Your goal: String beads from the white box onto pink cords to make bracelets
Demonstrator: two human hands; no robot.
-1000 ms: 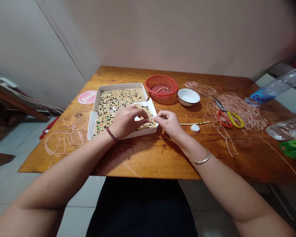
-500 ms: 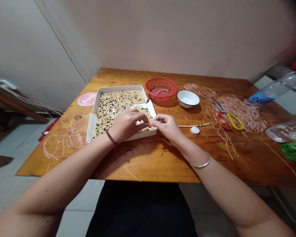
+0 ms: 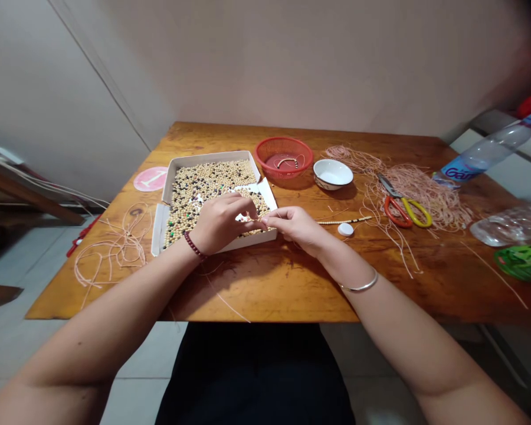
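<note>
My left hand [image 3: 221,223] is over the front right of a white cardboard box [image 3: 158,227] of small beads [image 3: 212,177], mostly cream with some black and green. Its thumb and index finger come together at the fingertips, and what they hold is too small to make out. Against them, at the box's right corner, my right hand [image 3: 298,229] is closed in a pinch on a thin cord, largely hidden by the fingers. A strand of cream and dark beads [image 3: 347,221] lies on the table just beyond that hand, beside a white round cap [image 3: 346,229].
Behind are a red basket [image 3: 283,156] with a beaded string and a white bowl [image 3: 333,175]. Scissors [image 3: 402,206] lie by a heap of pink cord [image 3: 438,192]. Bottles [image 3: 478,156] stand right; loose cord loops [image 3: 124,242] and a pink round card [image 3: 150,179] lie left.
The view has shifted slightly, moving the table's contents a little left. My right hand has turned somewhat, its fingers now straighter toward the left fingertips; both hands stay together at the box corner.
</note>
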